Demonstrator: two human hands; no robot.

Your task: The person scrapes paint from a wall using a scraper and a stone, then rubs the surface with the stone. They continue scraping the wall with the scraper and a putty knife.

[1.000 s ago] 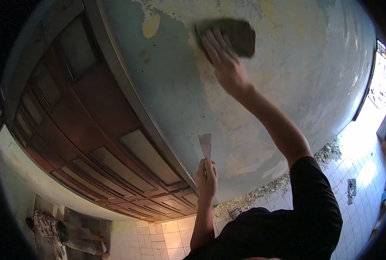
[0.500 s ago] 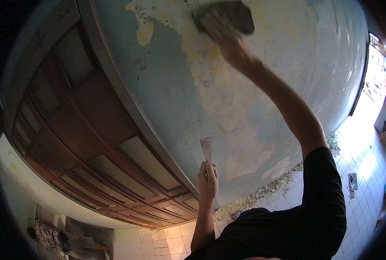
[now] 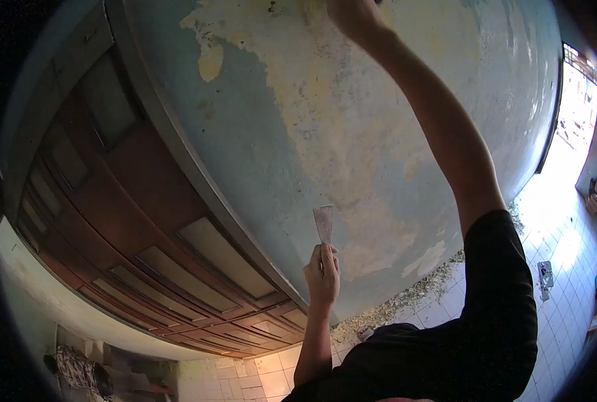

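My left hand (image 3: 322,278) is wrapped round the handle of a putty knife (image 3: 323,222), its flat metal blade pointing up in front of the wall. My right hand (image 3: 357,19) reaches high up the wall (image 3: 352,154), where the top edge of the view cuts off its fingers. Only a dark sliver of the flat pad (image 3: 378,1) shows beside that hand; half a second ago the hand was pressed over the whole pad. Patches of blue, yellow and pale whitish surface cover the wall, with paint worn away in places.
A brown wooden panelled door (image 3: 138,201) in a grey frame stands to the left. Paint flakes (image 3: 412,301) lie along the foot of the wall on the tiled floor (image 3: 553,335). A small metal object (image 3: 545,276) rests on the tiles at right, near a bright doorway (image 3: 576,100).
My right hand has moved up the wall with the dark pad, nearly out of view. My left hand and the putty knife have barely shifted. The view has tilted slightly.
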